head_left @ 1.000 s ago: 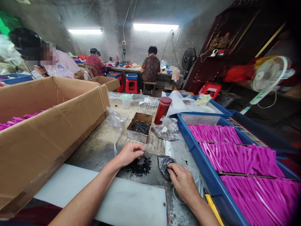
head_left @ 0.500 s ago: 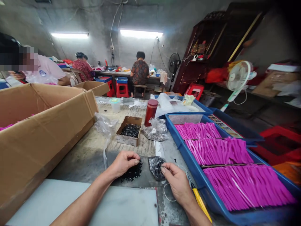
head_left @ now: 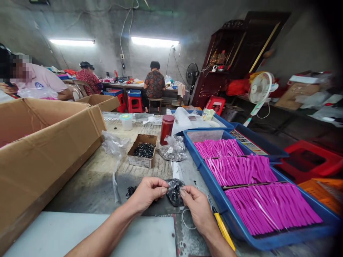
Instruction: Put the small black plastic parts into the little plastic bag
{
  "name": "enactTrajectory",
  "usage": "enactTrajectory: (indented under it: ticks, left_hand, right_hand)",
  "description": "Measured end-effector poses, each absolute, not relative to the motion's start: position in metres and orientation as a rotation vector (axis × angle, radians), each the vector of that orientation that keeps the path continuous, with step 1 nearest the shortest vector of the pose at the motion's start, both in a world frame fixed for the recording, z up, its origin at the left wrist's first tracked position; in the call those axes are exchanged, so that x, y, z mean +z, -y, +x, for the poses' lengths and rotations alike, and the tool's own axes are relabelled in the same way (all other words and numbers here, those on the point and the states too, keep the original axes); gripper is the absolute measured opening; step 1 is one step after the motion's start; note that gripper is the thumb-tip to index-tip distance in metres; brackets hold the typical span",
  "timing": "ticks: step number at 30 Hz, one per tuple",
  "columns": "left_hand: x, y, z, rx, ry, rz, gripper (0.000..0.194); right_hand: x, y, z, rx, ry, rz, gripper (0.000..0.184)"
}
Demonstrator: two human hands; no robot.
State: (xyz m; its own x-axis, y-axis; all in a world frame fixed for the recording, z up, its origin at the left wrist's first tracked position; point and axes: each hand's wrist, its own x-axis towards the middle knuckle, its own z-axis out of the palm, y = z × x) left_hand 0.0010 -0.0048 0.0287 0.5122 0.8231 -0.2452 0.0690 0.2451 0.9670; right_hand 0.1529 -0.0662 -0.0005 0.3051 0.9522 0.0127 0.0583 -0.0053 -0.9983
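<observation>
My left hand point(head_left: 150, 194) is closed in a pinch, its fingertips at the left edge of a small clear plastic bag point(head_left: 175, 194) with dark contents. Whatever it pinches is too small to make out. On the bag's right side, the thumb and forefinger of my right hand point(head_left: 198, 205) are pressed together; I cannot tell whether they grip the plastic or a small piece. A pile of small black parts point(head_left: 130, 192) lies on the dark mat, mostly hidden behind my left hand.
A cardboard tray point(head_left: 140, 162) of small dark metal pieces stands ahead, beside a red flask point(head_left: 166, 130). On the right, a blue crate point(head_left: 193, 153) holds rows of magenta strips, with a yellow-handled tool point(head_left: 224, 231) alongside. A large carton point(head_left: 53, 153) borders the left. Co-workers sit beyond.
My left hand has moved right, from over the black pile to the bag's edge. My right hand stays pinched at the bag. The camera view has turned right.
</observation>
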Motion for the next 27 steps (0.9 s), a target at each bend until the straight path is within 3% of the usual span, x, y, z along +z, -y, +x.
enactTrajectory:
  ticks: [8,27]
  left_hand:
    - [0.01,0.016,0.011,0.766,-0.75,1.119,0.023]
    - [0.008,0.012,0.006,0.786,-0.896,1.857,0.016]
  right_hand:
    - [0.001,0.073,0.138,1.006,0.977,-1.272,0.021]
    - [-0.012,0.07,0.134,1.013,0.903,-1.265,0.02]
